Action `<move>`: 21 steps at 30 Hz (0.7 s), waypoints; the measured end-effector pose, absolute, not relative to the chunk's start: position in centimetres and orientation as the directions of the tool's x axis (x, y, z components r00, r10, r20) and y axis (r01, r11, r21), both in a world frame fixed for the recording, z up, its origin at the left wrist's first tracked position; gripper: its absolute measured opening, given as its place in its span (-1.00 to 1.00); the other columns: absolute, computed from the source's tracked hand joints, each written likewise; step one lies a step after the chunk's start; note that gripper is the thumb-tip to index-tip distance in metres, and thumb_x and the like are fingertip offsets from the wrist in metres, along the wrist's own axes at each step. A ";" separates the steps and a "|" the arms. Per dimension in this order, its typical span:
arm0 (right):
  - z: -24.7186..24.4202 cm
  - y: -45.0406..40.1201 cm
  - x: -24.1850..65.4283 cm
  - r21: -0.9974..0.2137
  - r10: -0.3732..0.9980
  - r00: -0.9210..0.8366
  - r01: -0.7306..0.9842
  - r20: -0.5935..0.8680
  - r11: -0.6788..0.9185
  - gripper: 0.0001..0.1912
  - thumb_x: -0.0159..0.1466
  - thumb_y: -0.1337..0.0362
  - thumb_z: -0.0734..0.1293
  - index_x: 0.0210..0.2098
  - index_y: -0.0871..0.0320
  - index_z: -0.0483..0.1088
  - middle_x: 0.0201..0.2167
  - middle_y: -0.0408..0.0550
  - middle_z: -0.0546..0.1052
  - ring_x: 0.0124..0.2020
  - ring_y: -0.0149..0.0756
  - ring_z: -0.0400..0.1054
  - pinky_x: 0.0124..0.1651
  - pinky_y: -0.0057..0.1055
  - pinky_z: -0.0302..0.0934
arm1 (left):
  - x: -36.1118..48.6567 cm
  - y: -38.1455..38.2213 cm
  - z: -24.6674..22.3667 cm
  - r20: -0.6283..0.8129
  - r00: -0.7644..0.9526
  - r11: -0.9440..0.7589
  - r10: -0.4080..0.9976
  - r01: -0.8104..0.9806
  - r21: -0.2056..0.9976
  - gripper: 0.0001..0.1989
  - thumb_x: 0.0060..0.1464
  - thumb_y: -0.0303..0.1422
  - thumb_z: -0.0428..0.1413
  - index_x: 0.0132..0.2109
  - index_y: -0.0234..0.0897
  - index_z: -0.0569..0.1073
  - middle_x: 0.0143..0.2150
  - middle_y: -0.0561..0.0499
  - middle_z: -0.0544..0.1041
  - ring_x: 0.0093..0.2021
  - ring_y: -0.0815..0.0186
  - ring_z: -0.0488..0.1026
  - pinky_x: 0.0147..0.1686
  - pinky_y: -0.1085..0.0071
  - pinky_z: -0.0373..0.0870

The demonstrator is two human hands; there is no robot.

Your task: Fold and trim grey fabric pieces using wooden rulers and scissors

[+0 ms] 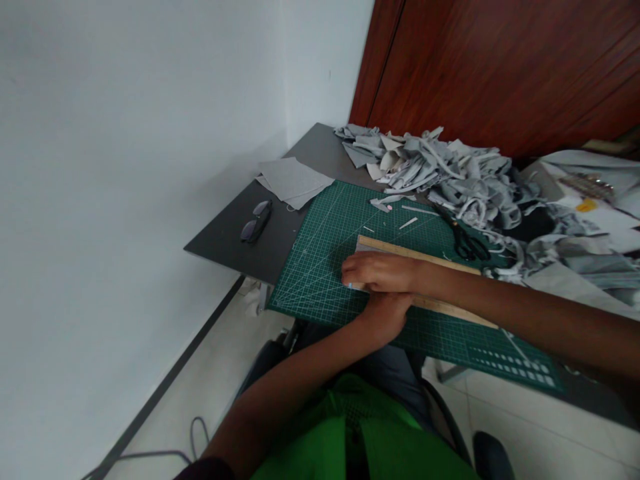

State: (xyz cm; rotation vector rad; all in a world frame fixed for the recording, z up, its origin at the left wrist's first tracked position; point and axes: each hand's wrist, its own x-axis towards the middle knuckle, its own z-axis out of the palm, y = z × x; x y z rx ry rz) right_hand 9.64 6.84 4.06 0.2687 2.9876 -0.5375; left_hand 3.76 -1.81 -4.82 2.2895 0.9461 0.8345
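Two pale wooden rulers [450, 307] lie on a green cutting mat [315, 267], one nearer the body and one farther off. Grey fabric [361, 247] shows at their left end. My right hand [376, 271] reaches across from the right, its fingers curled down over the rulers' left end. A small light-blue bit shows under its fingertips; the rest of that item is hidden. My left hand [387, 316] rests at the near ruler, just below my right wrist and touching it. Its fingers are mostly hidden beneath my right hand and forearm.
Black scissors [465, 241] and fabric scraps [408, 223] lie on the mat's far side. Behind them is a large heap of grey cloth [425, 160]. Folded glasses [257, 221] and flat grey fabric pieces [295, 180] sit at the left of the dark table [220, 240].
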 end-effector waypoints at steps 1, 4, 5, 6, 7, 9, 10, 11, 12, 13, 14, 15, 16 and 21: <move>4.0 6.8 9.6 -0.337 0.159 -0.979 0.193 -0.127 0.922 -0.70 0.17 0.63 0.21 -0.30 0.14 0.40 -0.29 -0.02 0.46 -0.19 -0.16 0.29 -0.08 -0.24 0.17 | 3.7 -1.8 -4.8 0.333 0.569 -0.618 0.752 0.434 0.655 -0.55 0.26 -0.58 -0.05 0.23 -0.38 0.47 0.27 -0.24 0.50 0.31 0.00 0.42 0.34 -0.01 0.34; 4.0 6.7 9.6 -0.375 0.151 -0.979 0.191 -0.134 0.907 -0.71 0.17 0.64 0.22 -0.32 0.14 0.40 -0.30 -0.03 0.45 -0.20 -0.17 0.30 -0.08 -0.26 0.17 | 3.7 -1.9 -4.8 0.315 0.572 -0.609 0.757 0.445 0.656 -0.54 0.26 -0.57 -0.05 0.25 -0.37 0.45 0.26 -0.24 0.50 0.28 -0.01 0.44 0.32 -0.02 0.36; 4.0 6.7 9.6 -0.393 0.146 -0.981 0.187 -0.132 0.900 -0.70 0.17 0.64 0.21 -0.32 0.14 0.40 -0.30 -0.04 0.45 -0.20 -0.18 0.30 -0.08 -0.26 0.18 | 3.6 -1.9 -4.8 0.311 0.570 -0.604 0.761 0.445 0.661 -0.53 0.26 -0.57 -0.05 0.26 -0.36 0.44 0.26 -0.23 0.51 0.27 -0.01 0.45 0.31 -0.02 0.37; 4.0 6.7 9.5 -0.409 0.139 -0.982 0.180 -0.128 0.895 -0.69 0.16 0.65 0.21 -0.32 0.14 0.40 -0.31 -0.05 0.45 -0.21 -0.19 0.30 -0.08 -0.27 0.18 | 3.6 -2.0 -4.8 0.310 0.567 -0.600 0.763 0.441 0.668 -0.52 0.26 -0.57 -0.05 0.28 -0.35 0.43 0.25 -0.22 0.51 0.27 -0.01 0.45 0.30 -0.02 0.38; 3.9 6.7 9.5 -0.422 0.133 -0.983 0.174 -0.125 0.890 -0.68 0.16 0.65 0.20 -0.32 0.13 0.40 -0.32 -0.05 0.45 -0.21 -0.19 0.30 -0.08 -0.27 0.18 | 3.6 -2.0 -4.9 0.312 0.567 -0.598 0.762 0.434 0.673 -0.51 0.26 -0.56 -0.05 0.29 -0.33 0.42 0.26 -0.20 0.51 0.28 0.00 0.44 0.31 -0.02 0.37; 3.9 6.7 9.5 -0.432 0.120 -0.986 0.159 -0.116 0.888 -0.68 0.15 0.66 0.20 -0.33 0.13 0.40 -0.33 -0.06 0.44 -0.22 -0.19 0.30 -0.08 -0.28 0.18 | 3.6 -2.1 -4.9 0.319 0.567 -0.601 0.759 0.422 0.679 -0.50 0.26 -0.57 -0.05 0.30 -0.29 0.41 0.27 -0.16 0.50 0.31 0.03 0.41 0.33 0.00 0.36; 3.8 6.7 9.5 -0.431 0.114 -0.987 0.151 -0.112 0.890 -0.68 0.16 0.66 0.20 -0.33 0.14 0.41 -0.33 -0.06 0.44 -0.23 -0.19 0.29 -0.08 -0.28 0.17 | 3.6 -2.1 -4.9 0.321 0.570 -0.604 0.757 0.421 0.677 -0.50 0.27 -0.57 -0.05 0.29 -0.28 0.41 0.28 -0.16 0.50 0.32 0.04 0.40 0.34 0.01 0.35; 3.8 6.7 9.5 -0.425 0.107 -0.988 0.144 -0.109 0.894 -0.68 0.17 0.66 0.20 -0.33 0.14 0.41 -0.34 -0.05 0.45 -0.23 -0.20 0.29 -0.09 -0.29 0.17 | 3.6 -2.1 -4.9 0.319 0.572 -0.606 0.755 0.425 0.673 -0.51 0.27 -0.57 -0.04 0.29 -0.28 0.42 0.29 -0.16 0.49 0.33 0.04 0.40 0.35 0.02 0.34; 3.7 6.6 9.5 -0.410 0.101 -0.989 0.137 -0.109 0.902 -0.68 0.19 0.66 0.19 -0.33 0.14 0.42 -0.33 -0.05 0.45 -0.23 -0.19 0.29 -0.09 -0.29 0.17 | 3.6 -2.1 -4.8 0.315 0.574 -0.606 0.756 0.432 0.668 -0.52 0.27 -0.57 -0.04 0.29 -0.31 0.42 0.29 -0.18 0.49 0.33 0.03 0.40 0.35 0.03 0.34; 3.7 6.6 9.4 -0.384 0.093 -0.990 0.128 -0.109 0.915 -0.69 0.21 0.65 0.19 -0.33 0.15 0.42 -0.33 -0.04 0.46 -0.23 -0.19 0.29 -0.10 -0.30 0.16 | 3.6 -2.1 -4.8 0.310 0.573 -0.604 0.758 0.440 0.664 -0.52 0.28 -0.57 -0.04 0.29 -0.34 0.42 0.30 -0.20 0.48 0.33 0.02 0.40 0.35 0.04 0.34; 3.8 6.5 9.4 -0.344 0.089 -0.990 0.123 -0.112 0.931 -0.70 0.23 0.64 0.20 -0.33 0.15 0.42 -0.33 -0.03 0.46 -0.23 -0.19 0.29 -0.11 -0.29 0.15 | 3.6 -2.1 -4.7 0.306 0.571 -0.602 0.761 0.447 0.662 -0.52 0.28 -0.57 -0.03 0.30 -0.37 0.41 0.30 -0.23 0.48 0.33 0.00 0.39 0.36 0.04 0.33; 3.8 6.4 9.3 -0.296 0.089 -0.989 0.120 -0.118 0.947 -0.72 0.26 0.62 0.20 -0.34 0.15 0.42 -0.32 -0.03 0.47 -0.23 -0.18 0.28 -0.12 -0.29 0.14 | 3.6 -2.1 -4.7 0.303 0.569 -0.599 0.764 0.452 0.661 -0.51 0.28 -0.57 -0.03 0.31 -0.40 0.40 0.30 -0.25 0.48 0.33 -0.01 0.39 0.37 0.03 0.31; 3.9 6.3 9.3 -0.245 0.094 -0.988 0.122 -0.125 0.962 -0.73 0.30 0.59 0.20 -0.34 0.15 0.42 -0.31 -0.02 0.48 -0.23 -0.17 0.28 -0.13 -0.28 0.12 | 3.6 -2.1 -4.6 0.302 0.565 -0.596 0.768 0.456 0.661 -0.51 0.27 -0.57 -0.02 0.32 -0.41 0.39 0.30 -0.26 0.47 0.34 -0.02 0.39 0.37 0.03 0.30; 4.5 6.1 9.1 -0.121 0.149 -0.977 0.168 -0.154 0.978 -0.70 0.38 0.55 0.19 -0.37 0.14 0.42 -0.32 -0.05 0.47 -0.25 -0.18 0.26 -0.18 -0.27 0.07 | 3.7 -1.9 -4.6 0.320 0.570 -0.610 0.757 0.441 0.658 -0.50 0.26 -0.58 -0.03 0.31 -0.38 0.39 0.33 -0.24 0.45 0.37 -0.01 0.35 0.41 0.04 0.24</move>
